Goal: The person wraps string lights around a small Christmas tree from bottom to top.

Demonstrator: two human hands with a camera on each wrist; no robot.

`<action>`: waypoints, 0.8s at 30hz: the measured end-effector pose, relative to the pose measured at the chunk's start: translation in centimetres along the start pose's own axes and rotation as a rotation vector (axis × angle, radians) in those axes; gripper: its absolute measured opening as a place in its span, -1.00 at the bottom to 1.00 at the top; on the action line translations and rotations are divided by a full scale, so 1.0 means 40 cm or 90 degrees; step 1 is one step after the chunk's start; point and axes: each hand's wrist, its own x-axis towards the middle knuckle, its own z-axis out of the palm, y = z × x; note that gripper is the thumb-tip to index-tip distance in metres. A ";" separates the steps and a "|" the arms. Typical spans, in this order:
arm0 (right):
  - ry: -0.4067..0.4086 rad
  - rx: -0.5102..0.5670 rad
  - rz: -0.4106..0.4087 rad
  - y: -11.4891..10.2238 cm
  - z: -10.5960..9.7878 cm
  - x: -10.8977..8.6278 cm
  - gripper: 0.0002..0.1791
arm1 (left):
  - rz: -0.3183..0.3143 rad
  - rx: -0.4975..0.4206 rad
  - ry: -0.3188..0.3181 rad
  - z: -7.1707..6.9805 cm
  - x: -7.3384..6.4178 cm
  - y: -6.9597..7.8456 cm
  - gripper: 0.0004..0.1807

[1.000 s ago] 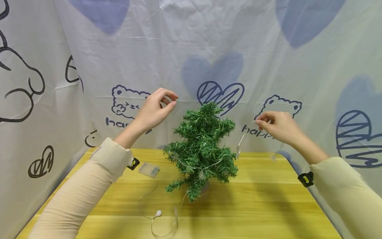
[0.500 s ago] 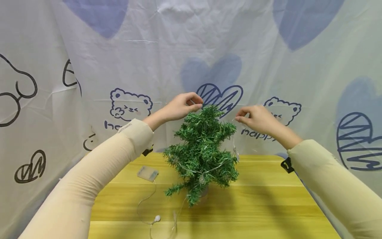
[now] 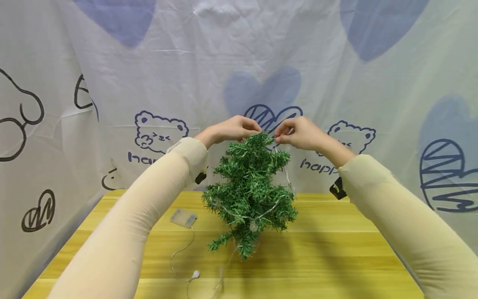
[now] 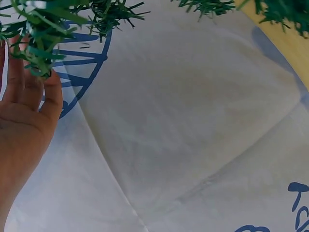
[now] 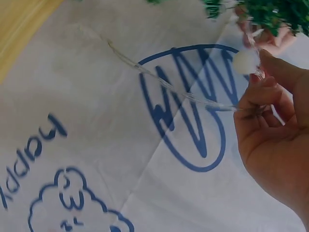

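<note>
A small green artificial Christmas tree stands upright on the table. My right hand is just right of its tip and pinches the clear wire of a string of lights. In the right wrist view, a round white bulb sits by those fingertips, and the wire trails away to the left. My left hand is at the left of the tip. Its fingers reach up behind a branch in the left wrist view, their tips partly hidden by green needles. Another stretch of wire with a bulb drapes across the lower branches.
A pale battery box lies on the yellow wooden table, left of the tree. From it, a cord runs forward past a white bulb. Behind hangs a white cloth with hearts and bears.
Both hands have come together at the tree's tip: the left moved right, the right moved left and slightly up with the string of lights. The tree has stayed upright in place.
</note>
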 end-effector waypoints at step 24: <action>0.004 0.225 0.072 -0.073 -0.010 0.023 -0.46 | 0.027 -0.009 -0.010 0.009 0.017 0.036 -0.70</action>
